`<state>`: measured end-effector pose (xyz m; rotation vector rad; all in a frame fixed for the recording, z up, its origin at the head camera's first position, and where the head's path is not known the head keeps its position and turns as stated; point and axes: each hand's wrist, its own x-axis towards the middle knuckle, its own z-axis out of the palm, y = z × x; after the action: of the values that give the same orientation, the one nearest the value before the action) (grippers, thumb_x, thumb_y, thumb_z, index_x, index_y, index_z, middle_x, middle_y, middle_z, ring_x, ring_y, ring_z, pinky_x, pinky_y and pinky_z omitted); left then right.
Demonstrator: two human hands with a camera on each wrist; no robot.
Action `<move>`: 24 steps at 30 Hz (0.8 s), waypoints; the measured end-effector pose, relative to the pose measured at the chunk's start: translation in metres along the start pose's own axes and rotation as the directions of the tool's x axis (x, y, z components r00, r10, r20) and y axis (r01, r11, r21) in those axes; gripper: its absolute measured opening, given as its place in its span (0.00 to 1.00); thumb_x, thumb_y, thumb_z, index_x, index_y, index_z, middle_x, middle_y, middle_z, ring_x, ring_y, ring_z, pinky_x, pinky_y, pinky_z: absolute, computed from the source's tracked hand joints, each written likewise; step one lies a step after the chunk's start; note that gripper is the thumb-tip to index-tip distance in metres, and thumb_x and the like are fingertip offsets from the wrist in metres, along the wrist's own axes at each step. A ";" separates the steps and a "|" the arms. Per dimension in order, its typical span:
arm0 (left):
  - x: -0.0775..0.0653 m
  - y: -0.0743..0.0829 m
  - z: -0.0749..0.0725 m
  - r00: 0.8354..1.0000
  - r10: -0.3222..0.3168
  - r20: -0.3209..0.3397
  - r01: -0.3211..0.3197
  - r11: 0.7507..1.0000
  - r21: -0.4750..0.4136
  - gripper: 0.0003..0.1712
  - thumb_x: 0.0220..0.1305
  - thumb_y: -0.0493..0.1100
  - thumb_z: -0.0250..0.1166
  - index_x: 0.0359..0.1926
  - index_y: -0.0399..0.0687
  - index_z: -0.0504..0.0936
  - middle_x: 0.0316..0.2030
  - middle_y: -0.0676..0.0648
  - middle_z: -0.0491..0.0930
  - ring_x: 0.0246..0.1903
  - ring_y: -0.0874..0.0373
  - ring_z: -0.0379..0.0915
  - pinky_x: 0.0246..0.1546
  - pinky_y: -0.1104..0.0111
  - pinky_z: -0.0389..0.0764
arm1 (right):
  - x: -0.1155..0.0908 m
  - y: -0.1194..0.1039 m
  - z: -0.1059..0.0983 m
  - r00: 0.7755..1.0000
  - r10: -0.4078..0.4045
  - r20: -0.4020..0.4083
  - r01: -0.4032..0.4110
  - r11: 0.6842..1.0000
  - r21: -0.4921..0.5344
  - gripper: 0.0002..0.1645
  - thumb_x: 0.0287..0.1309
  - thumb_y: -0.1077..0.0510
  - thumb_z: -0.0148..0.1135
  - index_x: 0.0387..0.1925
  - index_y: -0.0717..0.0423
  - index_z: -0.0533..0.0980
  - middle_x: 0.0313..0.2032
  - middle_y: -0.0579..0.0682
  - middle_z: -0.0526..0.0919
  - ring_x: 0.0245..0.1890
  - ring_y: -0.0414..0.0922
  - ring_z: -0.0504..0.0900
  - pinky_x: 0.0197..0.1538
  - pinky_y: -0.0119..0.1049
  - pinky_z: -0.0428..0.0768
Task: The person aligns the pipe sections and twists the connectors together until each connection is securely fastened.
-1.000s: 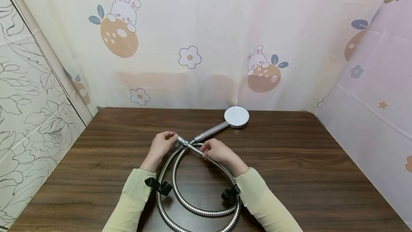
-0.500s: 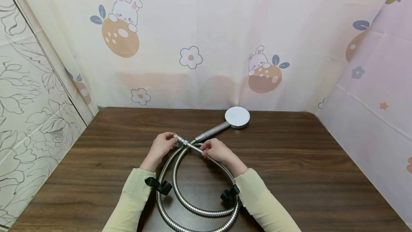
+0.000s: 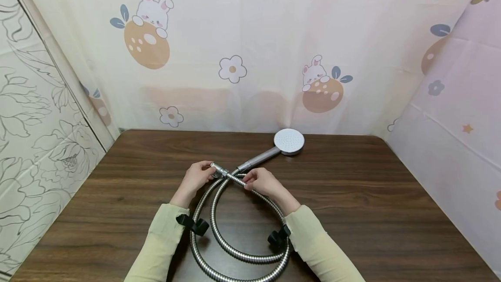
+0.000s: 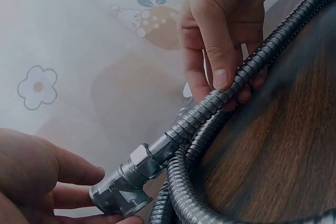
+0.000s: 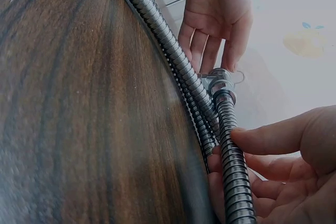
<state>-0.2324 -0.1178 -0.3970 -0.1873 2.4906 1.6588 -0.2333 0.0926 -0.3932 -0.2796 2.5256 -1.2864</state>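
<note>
A flexible metal shower hose (image 3: 242,256) lies in loops on the table. At one end it carries a chrome T-shaped fitting (image 4: 122,188) with a hex nut (image 4: 144,161) where it joins the hose. My left hand (image 3: 197,176) pinches the fitting's outer end between thumb and fingers. A short way along the same hose, my right hand (image 3: 266,182) pinches it, thumb on one side and fingertips on the other, as the right wrist view shows. Beyond the crossing of the hose, a shower head (image 3: 288,141) with a white round face and grey handle (image 3: 260,159) lies on the table.
The brown wood-grain table (image 3: 372,212) ends at a back edge against a printed cloth (image 3: 195,47) with rabbits and flowers. Patterned panels stand at left and right. Each sleeve cuff bears a black strapped-on wrist camera (image 3: 199,227) above the hose loops.
</note>
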 end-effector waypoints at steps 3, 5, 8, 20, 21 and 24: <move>0.000 -0.001 -0.001 1.000 -0.009 0.025 0.008 1.000 0.006 0.25 0.65 0.42 0.53 0.61 0.36 0.66 0.52 0.36 0.73 0.38 0.50 0.76 0.37 0.64 0.76 | 0.001 0.000 0.000 1.000 -0.004 -0.001 0.004 1.000 0.002 0.08 0.44 0.67 0.65 0.31 0.61 0.79 0.25 0.48 0.81 0.25 0.37 0.74 0.32 0.29 0.71; 0.001 -0.001 -0.001 0.999 -0.018 0.036 0.018 1.000 0.005 0.25 0.65 0.42 0.53 0.61 0.36 0.65 0.53 0.36 0.72 0.38 0.49 0.77 0.37 0.64 0.76 | 0.001 0.000 0.000 1.000 -0.007 0.000 0.007 1.000 0.006 0.08 0.44 0.67 0.65 0.31 0.62 0.79 0.25 0.48 0.81 0.25 0.37 0.74 0.32 0.29 0.71; 0.001 -0.002 -0.002 0.999 -0.022 0.048 0.021 1.000 0.010 0.26 0.65 0.42 0.53 0.61 0.35 0.65 0.53 0.35 0.72 0.39 0.49 0.77 0.37 0.64 0.76 | 0.001 0.000 0.000 1.000 -0.009 -0.004 0.009 1.000 0.012 0.08 0.44 0.67 0.65 0.31 0.62 0.79 0.25 0.49 0.80 0.25 0.37 0.74 0.32 0.29 0.71; 0.001 -0.005 -0.006 0.998 -0.034 0.045 0.033 0.999 0.018 0.25 0.65 0.44 0.53 0.59 0.33 0.66 0.52 0.35 0.72 0.39 0.49 0.77 0.38 0.63 0.76 | -0.005 -0.006 -0.004 1.000 0.002 -0.021 -0.002 1.000 -0.020 0.08 0.46 0.64 0.65 0.32 0.60 0.79 0.26 0.48 0.80 0.26 0.39 0.74 0.32 0.30 0.71; 0.002 -0.005 -0.006 0.998 -0.036 0.046 0.035 0.999 0.024 0.25 0.65 0.44 0.53 0.59 0.33 0.66 0.52 0.35 0.72 0.39 0.49 0.77 0.38 0.63 0.76 | -0.006 -0.006 -0.005 1.000 -0.002 -0.027 0.001 0.999 -0.040 0.08 0.46 0.63 0.66 0.32 0.60 0.79 0.26 0.48 0.80 0.26 0.39 0.74 0.32 0.30 0.71; 0.002 -0.006 -0.008 0.998 -0.036 0.044 0.034 0.998 0.043 0.25 0.65 0.44 0.53 0.58 0.34 0.67 0.52 0.35 0.72 0.39 0.49 0.78 0.39 0.63 0.75 | -0.008 -0.007 -0.008 0.999 -0.010 -0.041 0.006 0.996 -0.085 0.07 0.47 0.61 0.65 0.31 0.58 0.79 0.26 0.47 0.80 0.27 0.39 0.75 0.33 0.31 0.72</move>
<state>-0.2332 -0.1275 -0.3997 -0.1860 2.4720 1.5782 -0.2283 0.0965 -0.3817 -0.2847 2.6208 -1.2019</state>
